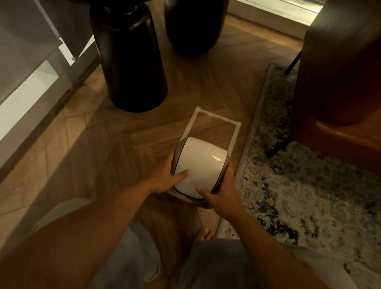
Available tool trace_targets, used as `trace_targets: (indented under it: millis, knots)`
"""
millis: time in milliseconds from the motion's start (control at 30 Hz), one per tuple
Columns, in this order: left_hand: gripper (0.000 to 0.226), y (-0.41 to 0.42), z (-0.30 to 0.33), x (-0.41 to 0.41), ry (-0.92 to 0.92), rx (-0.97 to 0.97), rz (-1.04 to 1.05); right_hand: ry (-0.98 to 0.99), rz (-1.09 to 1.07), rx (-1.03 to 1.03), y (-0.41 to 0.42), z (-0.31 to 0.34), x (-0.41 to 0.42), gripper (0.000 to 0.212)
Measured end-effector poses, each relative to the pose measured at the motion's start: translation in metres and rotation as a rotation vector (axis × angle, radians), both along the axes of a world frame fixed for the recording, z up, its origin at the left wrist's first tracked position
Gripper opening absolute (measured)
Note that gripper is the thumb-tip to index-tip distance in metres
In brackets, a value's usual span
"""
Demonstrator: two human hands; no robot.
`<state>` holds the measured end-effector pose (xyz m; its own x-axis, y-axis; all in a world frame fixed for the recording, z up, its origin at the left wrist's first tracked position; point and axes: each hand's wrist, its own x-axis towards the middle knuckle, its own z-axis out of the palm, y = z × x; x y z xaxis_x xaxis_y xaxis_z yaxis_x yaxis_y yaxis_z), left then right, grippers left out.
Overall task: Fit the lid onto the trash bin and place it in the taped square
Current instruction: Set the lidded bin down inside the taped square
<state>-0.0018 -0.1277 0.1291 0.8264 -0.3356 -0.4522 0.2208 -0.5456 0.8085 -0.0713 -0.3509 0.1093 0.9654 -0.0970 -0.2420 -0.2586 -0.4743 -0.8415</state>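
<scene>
Fingers (182,174) of the left hand (166,177) lie spread flat, one across the white swing lid (200,164), the rest wrapped on the bin's left flank; the right hand (220,194) cups the opposite side, thumb pressed on the lid's near edge, other fingers curled out of sight round the rim. Between them sits the small trash bin (220,183), at centre frame on the wooden floor (112,159), its far edge overlapping the near side of the taped square (214,118), most of the square bare beyond it. It looks light, stiff plastic, glossy and likely slippery; gripping both sides under the tan collar seems safest, since the flap would probably swing if pressed. It stands upright, long axis vertical; the lid's curved ridge runs left to right. A patterned rug (309,192) lies just right; a dark round table leg (132,63) stands upper left.
</scene>
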Motion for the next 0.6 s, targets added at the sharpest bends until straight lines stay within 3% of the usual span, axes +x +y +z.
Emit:
trace_targets:
  millis: [133, 200, 600]
  knots:
    - [0.122, 0.023, -0.01, 0.003, 0.024, 0.083, -0.17, 0.067, 0.081, 0.01, -0.011, -0.008, -0.004, 0.145]
    - [0.124, 0.029, -0.016, 0.004, 0.051, 0.109, -0.188, 0.112, 0.09, -0.045, -0.011, -0.016, -0.01, 0.15]
    - [0.116, 0.031, -0.044, 0.002, 0.067, 0.175, -0.159, 0.098, 0.093, -0.064, -0.012, -0.039, -0.02, 0.141]
